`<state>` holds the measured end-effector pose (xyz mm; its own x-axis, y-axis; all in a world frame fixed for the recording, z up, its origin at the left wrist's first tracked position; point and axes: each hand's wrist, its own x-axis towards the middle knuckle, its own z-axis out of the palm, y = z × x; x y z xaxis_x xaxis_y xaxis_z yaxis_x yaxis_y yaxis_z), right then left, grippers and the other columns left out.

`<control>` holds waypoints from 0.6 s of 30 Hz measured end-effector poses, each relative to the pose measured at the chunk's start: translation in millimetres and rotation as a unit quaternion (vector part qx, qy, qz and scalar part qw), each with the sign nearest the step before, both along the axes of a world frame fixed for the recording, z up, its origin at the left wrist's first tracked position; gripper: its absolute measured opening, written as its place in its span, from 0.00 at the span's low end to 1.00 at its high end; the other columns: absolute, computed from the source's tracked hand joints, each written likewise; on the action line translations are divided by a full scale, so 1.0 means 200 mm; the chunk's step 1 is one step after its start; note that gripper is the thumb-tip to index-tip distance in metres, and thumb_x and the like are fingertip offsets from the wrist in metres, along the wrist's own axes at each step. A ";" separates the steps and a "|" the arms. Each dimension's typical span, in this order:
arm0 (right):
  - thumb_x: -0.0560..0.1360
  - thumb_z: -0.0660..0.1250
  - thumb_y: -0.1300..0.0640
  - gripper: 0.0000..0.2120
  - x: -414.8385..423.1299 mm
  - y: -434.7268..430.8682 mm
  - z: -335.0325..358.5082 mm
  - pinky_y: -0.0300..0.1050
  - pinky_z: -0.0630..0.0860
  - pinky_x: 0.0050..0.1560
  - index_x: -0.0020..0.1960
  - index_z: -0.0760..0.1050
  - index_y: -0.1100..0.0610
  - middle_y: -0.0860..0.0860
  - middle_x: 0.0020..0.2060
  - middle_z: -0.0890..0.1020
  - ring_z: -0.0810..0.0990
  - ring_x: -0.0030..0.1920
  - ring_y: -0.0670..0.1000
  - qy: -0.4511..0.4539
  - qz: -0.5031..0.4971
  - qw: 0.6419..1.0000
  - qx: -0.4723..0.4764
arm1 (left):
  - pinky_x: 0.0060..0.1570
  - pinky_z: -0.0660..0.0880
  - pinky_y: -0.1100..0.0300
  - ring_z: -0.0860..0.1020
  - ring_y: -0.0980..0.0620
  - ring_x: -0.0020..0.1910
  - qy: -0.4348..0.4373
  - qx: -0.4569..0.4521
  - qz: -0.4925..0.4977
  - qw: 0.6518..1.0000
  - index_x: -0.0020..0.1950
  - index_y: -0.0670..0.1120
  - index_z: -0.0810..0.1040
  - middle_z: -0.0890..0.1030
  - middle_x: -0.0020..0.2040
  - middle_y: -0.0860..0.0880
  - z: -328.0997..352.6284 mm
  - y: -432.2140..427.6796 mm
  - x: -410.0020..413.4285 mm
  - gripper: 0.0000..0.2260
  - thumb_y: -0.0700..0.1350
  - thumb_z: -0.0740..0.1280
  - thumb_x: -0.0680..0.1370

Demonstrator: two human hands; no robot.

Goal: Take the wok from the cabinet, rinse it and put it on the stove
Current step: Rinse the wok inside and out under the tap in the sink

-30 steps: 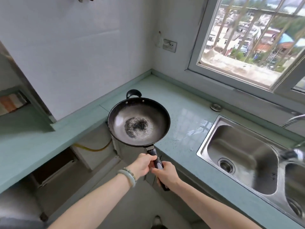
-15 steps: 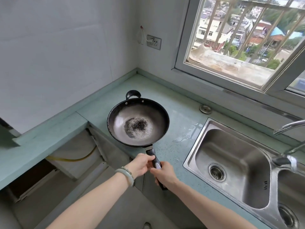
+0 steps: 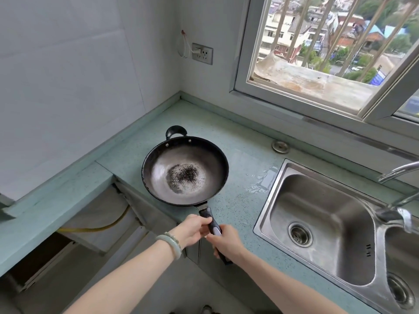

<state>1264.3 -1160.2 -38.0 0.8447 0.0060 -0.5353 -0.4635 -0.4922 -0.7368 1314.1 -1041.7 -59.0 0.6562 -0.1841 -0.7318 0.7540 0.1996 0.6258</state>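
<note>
Hovering level over the table's [image 3: 238, 137] near corner, the wok [image 3: 184, 171] points its long handle [image 3: 210, 219] straight back at the person. The left hand [image 3: 192, 230] curls round it nearer the bowl, and the right hand [image 3: 226, 242] grips just behind. The sink [image 3: 328, 211] lies off to the right, likely the coming swing.

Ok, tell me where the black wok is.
Head view, centre: the round black metal wok is over the pale green counter, left of the steel sink.
</note>
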 end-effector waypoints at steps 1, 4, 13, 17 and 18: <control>0.70 0.66 0.57 0.05 0.00 0.00 0.02 0.47 0.75 0.27 0.38 0.70 0.57 0.53 0.29 0.77 0.77 0.23 0.52 0.006 0.004 1.000 0.004 | 0.41 0.74 0.55 0.79 0.46 0.34 0.001 0.000 -0.006 1.000 0.44 0.36 0.76 0.81 0.33 0.42 0.01 0.00 0.00 0.05 0.32 0.62 0.78; 0.72 0.66 0.55 0.07 0.01 -0.01 0.05 0.49 0.76 0.32 0.38 0.69 0.55 0.52 0.30 0.77 0.77 0.26 0.53 0.019 0.034 0.999 -0.003 | 0.38 0.74 0.57 0.80 0.48 0.33 -0.002 0.014 -0.041 0.999 0.44 0.38 0.76 0.82 0.34 0.43 0.03 0.02 0.00 0.06 0.35 0.62 0.79; 0.73 0.65 0.45 0.31 0.17 -0.12 0.26 0.46 0.71 0.53 0.71 0.63 0.59 0.55 0.63 0.75 0.74 0.60 0.55 0.031 0.139 0.975 -0.169 | 0.47 0.73 0.60 0.81 0.52 0.42 -0.030 0.205 -0.207 0.956 0.52 0.45 0.78 0.83 0.50 0.48 0.15 0.26 0.06 0.10 0.49 0.61 0.80; 0.75 0.63 0.47 0.26 0.25 -0.13 0.34 0.48 0.73 0.56 0.69 0.66 0.59 0.56 0.63 0.75 0.74 0.61 0.55 -0.029 0.142 0.967 -0.209 | 0.54 0.76 0.58 0.81 0.50 0.51 -0.139 0.221 -0.247 0.933 0.55 0.44 0.80 0.83 0.53 0.48 0.31 0.41 0.19 0.10 0.48 0.63 0.80; 0.75 0.63 0.48 0.25 0.27 -0.14 0.35 0.49 0.73 0.56 0.68 0.67 0.58 0.56 0.63 0.75 0.74 0.61 0.55 -0.040 0.144 0.965 -0.215 | 0.55 0.76 0.57 0.81 0.49 0.52 -0.167 0.219 -0.239 0.931 0.55 0.44 0.79 0.83 0.53 0.48 0.34 0.44 0.23 0.10 0.47 0.63 0.80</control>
